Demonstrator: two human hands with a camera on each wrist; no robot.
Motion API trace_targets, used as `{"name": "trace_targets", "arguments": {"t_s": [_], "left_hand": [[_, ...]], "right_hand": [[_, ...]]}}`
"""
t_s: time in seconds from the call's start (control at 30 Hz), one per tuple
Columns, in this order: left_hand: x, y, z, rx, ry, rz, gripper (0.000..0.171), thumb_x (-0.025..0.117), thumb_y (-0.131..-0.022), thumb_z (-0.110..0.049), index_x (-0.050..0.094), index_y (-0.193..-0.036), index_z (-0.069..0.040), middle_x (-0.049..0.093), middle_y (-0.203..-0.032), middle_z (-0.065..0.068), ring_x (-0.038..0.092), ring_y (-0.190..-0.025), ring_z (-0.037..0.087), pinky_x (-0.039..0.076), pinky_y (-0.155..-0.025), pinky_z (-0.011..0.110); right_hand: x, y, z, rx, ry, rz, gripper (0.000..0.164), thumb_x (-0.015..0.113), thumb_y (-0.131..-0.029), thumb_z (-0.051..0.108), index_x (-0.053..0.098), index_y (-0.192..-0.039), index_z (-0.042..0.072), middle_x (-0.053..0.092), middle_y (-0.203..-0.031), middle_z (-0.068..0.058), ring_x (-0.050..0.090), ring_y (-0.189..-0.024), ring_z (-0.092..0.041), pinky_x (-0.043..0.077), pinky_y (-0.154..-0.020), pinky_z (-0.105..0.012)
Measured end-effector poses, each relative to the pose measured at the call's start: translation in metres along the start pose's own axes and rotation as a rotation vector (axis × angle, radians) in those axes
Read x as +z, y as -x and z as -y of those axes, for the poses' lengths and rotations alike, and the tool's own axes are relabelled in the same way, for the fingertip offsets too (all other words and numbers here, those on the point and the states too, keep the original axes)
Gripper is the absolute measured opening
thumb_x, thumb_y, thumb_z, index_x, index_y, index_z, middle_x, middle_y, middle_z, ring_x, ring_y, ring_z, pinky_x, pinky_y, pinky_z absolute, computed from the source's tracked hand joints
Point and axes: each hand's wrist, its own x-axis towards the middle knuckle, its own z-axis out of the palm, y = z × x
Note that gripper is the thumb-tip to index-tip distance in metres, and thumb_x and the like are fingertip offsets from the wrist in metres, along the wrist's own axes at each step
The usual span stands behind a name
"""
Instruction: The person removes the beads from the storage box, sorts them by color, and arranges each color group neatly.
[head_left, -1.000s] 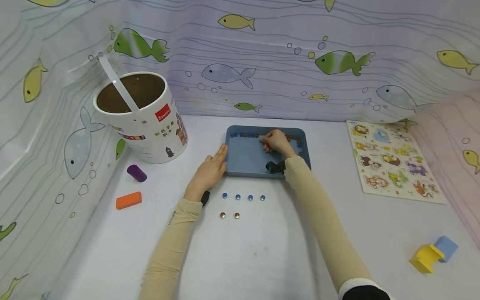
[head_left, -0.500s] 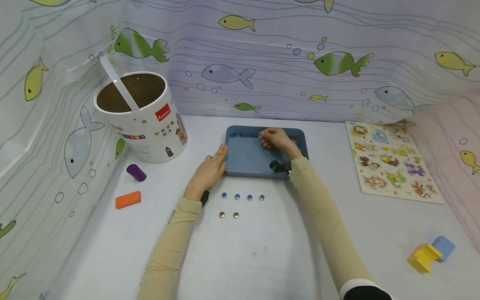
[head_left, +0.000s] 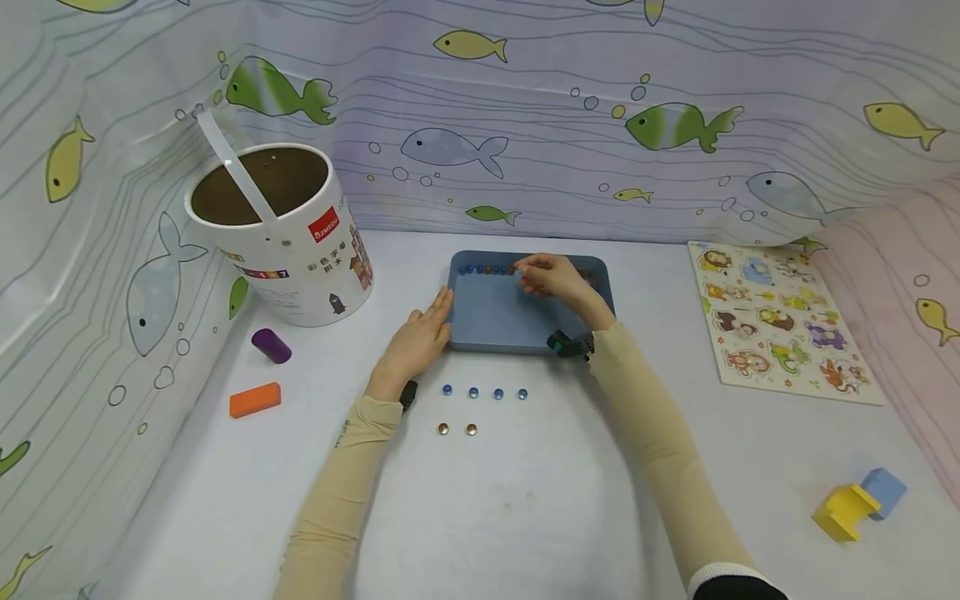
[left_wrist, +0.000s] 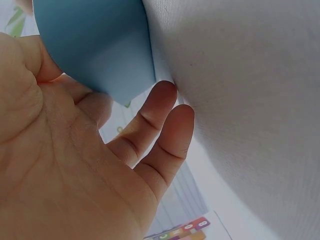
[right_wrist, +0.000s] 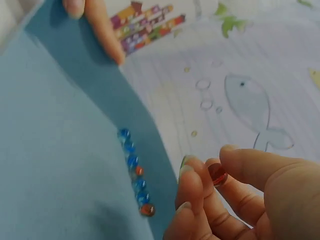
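Note:
In the head view a blue-grey tray (head_left: 495,312) lies on the white table with blue and amber glass marbles (head_left: 480,270) lined along its far wall. My right hand (head_left: 553,279) is over the tray near that row. The right wrist view shows it pinching a reddish-amber marble (right_wrist: 217,174) between thumb and finger; an amber marble (right_wrist: 147,210) ends the visible row, just left of the fingers. My left hand (head_left: 412,343) rests against the tray's left side, fingers extended, and the left wrist view shows fingertips by the tray's outer wall. My right hand hides part of the row.
Blue marbles (head_left: 473,392) and two amber marbles (head_left: 471,429) lie before the tray. A white bucket (head_left: 300,275), purple cylinder (head_left: 271,346) and orange block (head_left: 255,400) stand left. To the right are a picture board (head_left: 783,325), yellow block (head_left: 845,512) and blue block (head_left: 883,493).
My right wrist has shifted slightly right and turned, while the fingers stay near the far row with the marble. The left hand keeps its place at the tray's side.

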Motion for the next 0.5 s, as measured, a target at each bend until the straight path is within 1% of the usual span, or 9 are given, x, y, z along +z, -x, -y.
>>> {"name": "trace_targets", "arguments": {"t_s": [0.07,0.17,0.23,0.37,0.5], "left_hand": [[0.0,0.0,0.0,-0.002,0.001,0.0,0.056,0.035,-0.104,-0.025,0.016,-0.156,-0.012,0.013,-0.163,0.002,0.05,-0.102,0.033,0.047,-0.086,0.044],[-0.001,0.0,0.0,-0.003,-0.004,0.002,0.056,0.034,-0.104,-0.025,0.016,-0.156,-0.012,0.013,-0.163,0.002,0.05,-0.103,0.033,0.047,-0.086,0.044],[-0.001,0.0,0.0,-0.003,-0.007,0.003,0.056,0.034,-0.104,-0.025,0.016,-0.156,-0.012,0.013,-0.163,0.002,0.05,-0.104,0.034,0.047,-0.087,0.044],[-0.001,0.0,0.0,-0.003,-0.004,0.005,0.056,0.034,-0.105,-0.025,0.015,-0.156,-0.012,0.013,-0.163,0.001,0.05,-0.106,0.034,0.047,-0.088,0.045],[-0.002,0.001,-0.001,-0.003,0.001,0.006,0.056,0.034,-0.105,-0.024,0.015,-0.156,-0.012,0.012,-0.163,0.001,0.05,-0.106,0.034,0.047,-0.089,0.045]], "right_hand": [[0.001,0.004,0.002,-0.021,0.001,0.016,0.041,0.056,-0.099,0.029,0.057,-0.131,0.003,0.068,-0.1,-0.003,0.062,-0.084,-0.013,0.052,-0.085,-0.039],[0.002,0.011,0.005,-0.05,-0.009,0.038,0.041,0.057,-0.098,0.027,0.057,-0.131,0.003,0.067,-0.094,0.002,0.063,-0.089,-0.02,0.051,-0.086,-0.042],[0.004,0.017,0.008,-0.063,-0.026,0.056,0.041,0.056,-0.099,0.027,0.056,-0.132,0.003,0.066,-0.093,0.001,0.061,-0.093,-0.027,0.049,-0.087,-0.045],[0.008,0.031,0.015,-0.082,-0.063,0.094,0.037,0.054,-0.1,0.027,0.058,-0.129,0.006,0.065,-0.092,0.0,0.059,-0.094,-0.032,0.046,-0.087,-0.048],[0.013,0.044,0.018,-0.131,-0.057,0.151,0.034,0.053,-0.1,0.025,0.058,-0.128,0.006,0.066,-0.091,0.001,0.059,-0.091,-0.032,0.047,-0.083,-0.045]]}}
